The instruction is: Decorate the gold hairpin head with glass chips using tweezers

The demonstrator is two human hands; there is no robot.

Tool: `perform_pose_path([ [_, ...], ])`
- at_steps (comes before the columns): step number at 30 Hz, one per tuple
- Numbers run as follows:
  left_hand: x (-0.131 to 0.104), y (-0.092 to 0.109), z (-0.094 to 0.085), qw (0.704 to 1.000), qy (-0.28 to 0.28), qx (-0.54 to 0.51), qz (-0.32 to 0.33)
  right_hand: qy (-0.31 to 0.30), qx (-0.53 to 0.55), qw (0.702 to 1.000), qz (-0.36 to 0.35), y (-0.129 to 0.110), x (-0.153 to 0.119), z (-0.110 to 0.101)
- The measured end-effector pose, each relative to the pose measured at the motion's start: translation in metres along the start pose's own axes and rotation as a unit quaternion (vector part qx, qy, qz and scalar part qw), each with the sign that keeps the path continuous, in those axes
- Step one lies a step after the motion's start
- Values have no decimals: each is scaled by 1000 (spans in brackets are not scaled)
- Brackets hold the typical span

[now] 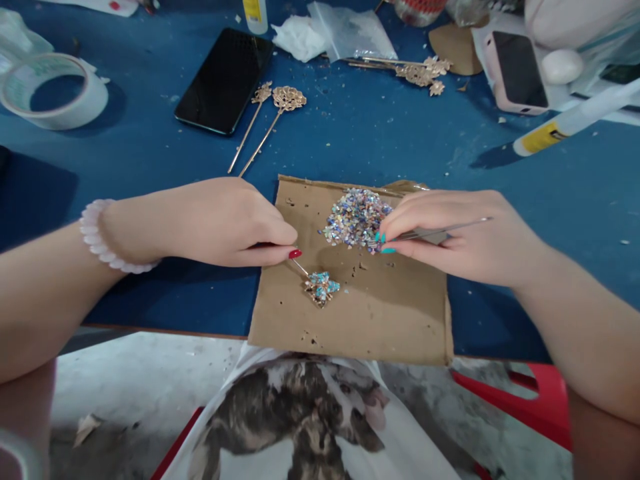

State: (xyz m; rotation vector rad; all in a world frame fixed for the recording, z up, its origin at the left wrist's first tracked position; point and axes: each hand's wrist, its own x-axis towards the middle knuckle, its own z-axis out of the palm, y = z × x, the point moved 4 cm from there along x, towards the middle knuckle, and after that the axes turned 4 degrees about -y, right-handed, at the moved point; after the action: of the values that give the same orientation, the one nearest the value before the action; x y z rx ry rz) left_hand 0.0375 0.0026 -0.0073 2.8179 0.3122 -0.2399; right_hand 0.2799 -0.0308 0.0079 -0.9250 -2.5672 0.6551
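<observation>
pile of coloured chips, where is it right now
In the head view the pile of coloured chips lies on the upper middle of the cardboard sheet, just left of the right hand holding tweezers, above the half-decorated hairpin.

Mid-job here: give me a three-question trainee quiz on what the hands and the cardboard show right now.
1. True or false: the left hand pinches the stem of the hairpin ornament lying on the cardboard.
2. What tool does the right hand hold? A) scissors B) tweezers C) glue bottle
3. Fill in: the tweezer tips reach into the pile of ____.

Key: 1 true. 2 B. 3 coloured chips.
</observation>
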Motion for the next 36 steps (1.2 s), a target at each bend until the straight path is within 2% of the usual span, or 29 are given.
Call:
perform_pose_path([
  [5,0,2,-2,1000,22,-10,-7,4,-2,1000,-8,0,-1,0],
  [36,0,0,0,999,32,-16,-11,17,-26,999,-20,-2,-1,2],
])
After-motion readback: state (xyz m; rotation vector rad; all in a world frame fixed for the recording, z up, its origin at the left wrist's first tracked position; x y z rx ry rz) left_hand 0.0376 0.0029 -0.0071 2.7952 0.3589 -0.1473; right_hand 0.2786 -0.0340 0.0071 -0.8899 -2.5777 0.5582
